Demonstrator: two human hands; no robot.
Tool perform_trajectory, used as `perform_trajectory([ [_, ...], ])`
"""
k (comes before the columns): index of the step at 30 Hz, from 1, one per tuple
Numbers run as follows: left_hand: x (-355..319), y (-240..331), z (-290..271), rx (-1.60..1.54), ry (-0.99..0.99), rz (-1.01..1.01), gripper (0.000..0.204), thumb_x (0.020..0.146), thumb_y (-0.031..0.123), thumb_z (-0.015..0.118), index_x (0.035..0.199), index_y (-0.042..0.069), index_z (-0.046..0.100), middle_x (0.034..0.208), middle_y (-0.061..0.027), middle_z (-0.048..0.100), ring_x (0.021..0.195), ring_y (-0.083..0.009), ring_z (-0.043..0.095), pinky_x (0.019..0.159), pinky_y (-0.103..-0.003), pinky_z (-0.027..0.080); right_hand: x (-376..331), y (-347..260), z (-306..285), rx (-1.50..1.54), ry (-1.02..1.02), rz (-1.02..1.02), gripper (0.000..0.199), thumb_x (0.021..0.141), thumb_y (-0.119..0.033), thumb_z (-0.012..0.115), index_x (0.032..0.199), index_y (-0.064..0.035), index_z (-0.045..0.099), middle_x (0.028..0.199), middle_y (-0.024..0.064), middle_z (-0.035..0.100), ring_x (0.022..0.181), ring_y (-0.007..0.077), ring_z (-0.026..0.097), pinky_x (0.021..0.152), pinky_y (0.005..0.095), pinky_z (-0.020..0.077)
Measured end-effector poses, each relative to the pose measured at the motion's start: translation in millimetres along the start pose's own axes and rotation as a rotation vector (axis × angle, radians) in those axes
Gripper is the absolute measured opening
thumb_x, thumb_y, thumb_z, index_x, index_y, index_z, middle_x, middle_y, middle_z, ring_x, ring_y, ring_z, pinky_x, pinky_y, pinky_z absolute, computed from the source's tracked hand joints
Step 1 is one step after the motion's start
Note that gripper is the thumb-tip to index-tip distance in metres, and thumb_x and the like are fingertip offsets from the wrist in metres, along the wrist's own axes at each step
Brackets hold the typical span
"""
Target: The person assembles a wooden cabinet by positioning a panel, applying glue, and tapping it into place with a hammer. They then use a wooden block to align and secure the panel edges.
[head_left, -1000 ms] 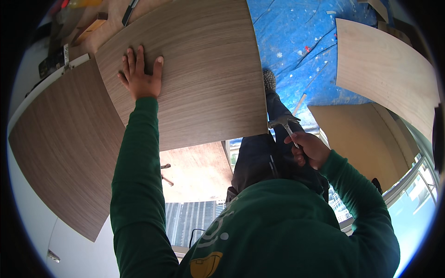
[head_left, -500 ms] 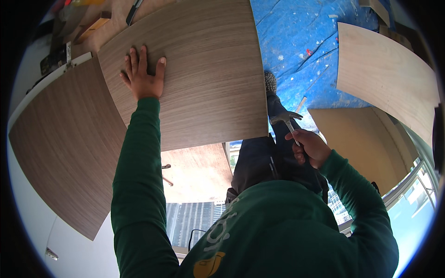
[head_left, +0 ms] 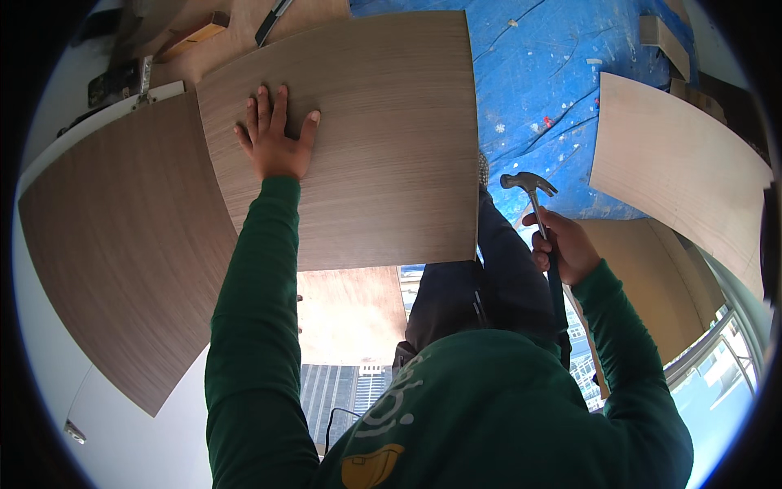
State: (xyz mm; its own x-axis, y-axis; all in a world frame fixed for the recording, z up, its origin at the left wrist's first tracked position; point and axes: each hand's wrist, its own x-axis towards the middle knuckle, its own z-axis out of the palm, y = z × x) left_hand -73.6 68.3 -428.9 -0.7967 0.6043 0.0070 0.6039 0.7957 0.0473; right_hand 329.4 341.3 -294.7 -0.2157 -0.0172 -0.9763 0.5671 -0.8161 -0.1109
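Note:
A wood-grain board [head_left: 383, 147] lies flat in front of me. My left hand [head_left: 278, 147] rests on its left part, palm down with the fingers spread. Off the board's right edge, my right hand [head_left: 566, 248] grips a claw hammer [head_left: 533, 184] near the upper part of its dark handle. The metal head points away from me, above the blue floor sheet, and touches nothing. A second wood-grain panel [head_left: 122, 244] meets the first board along its left side.
A blue sheet [head_left: 521, 90] with pale specks covers the floor at far right. A pale board [head_left: 672, 163] and a tan panel [head_left: 652, 273] stand at the right. A cutter knife [head_left: 271, 23] and a wooden block [head_left: 192, 37] lie beyond the board. Windows show at lower right.
My right hand has raised the hammer slightly and turned it, so more of the handle shows. My left hand stays flat on the board. The whole view has shifted a little.

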Motion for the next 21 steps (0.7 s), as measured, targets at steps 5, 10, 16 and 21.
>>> perform_trajectory([
  [5, 4, 2, -6, -0.080, -0.037, -0.087, 0.092, 0.092, 0.075, 0.052, 0.166, 0.024, 0.031, 0.176, -0.0033, 0.021, 0.162, -0.0237, 0.017, 0.131, -0.054, 0.001, -7, -30, 11, -0.075, -0.030, -0.095, 0.018, 0.106, -0.025, 0.058, 0.103, -0.0082, 0.056, 0.062, -0.0011, 0.041, 0.048, 0.0156, 0.049, 0.046, 0.0322, 0.0401],
  [10, 6, 8, -22, -0.081, -0.116, -0.136, 0.091, 0.094, 0.067, 0.058, 0.166, 0.019, 0.032, 0.176, -0.0059, 0.021, 0.162, -0.0251, 0.017, 0.132, -0.051, 0.003, -6, -55, 38, -0.181, -0.001, -0.199, 0.013, 0.099, -0.010, 0.065, 0.092, -0.0084, 0.053, 0.064, -0.0014, 0.044, 0.046, 0.0131, 0.048, 0.043, 0.0287, 0.0405],
  [16, 11, 9, -38, -0.116, -0.215, -0.214, 0.090, 0.095, 0.071, 0.052, 0.167, 0.025, 0.026, 0.177, -0.0063, 0.014, 0.163, -0.0226, 0.011, 0.133, -0.049, -0.001, 14, -134, 112, -0.632, -0.056, -0.462, 0.019, 0.102, -0.018, 0.065, 0.093, -0.0054, 0.054, 0.067, 0.0004, 0.048, 0.047, 0.0111, 0.048, 0.044, 0.0282, 0.0414],
  [21, 15, 9, -46, -0.154, -0.272, -0.269, 0.086, 0.095, 0.068, 0.054, 0.167, 0.028, 0.028, 0.177, -0.0071, 0.012, 0.164, -0.0228, 0.008, 0.133, -0.049, -0.001, 65, -243, 208, -1.142, -0.136, -0.896, 0.025, 0.103, -0.022, 0.065, 0.090, -0.0035, 0.056, 0.066, 0.0027, 0.050, 0.049, 0.0128, 0.053, 0.046, 0.0308, 0.0418],
])
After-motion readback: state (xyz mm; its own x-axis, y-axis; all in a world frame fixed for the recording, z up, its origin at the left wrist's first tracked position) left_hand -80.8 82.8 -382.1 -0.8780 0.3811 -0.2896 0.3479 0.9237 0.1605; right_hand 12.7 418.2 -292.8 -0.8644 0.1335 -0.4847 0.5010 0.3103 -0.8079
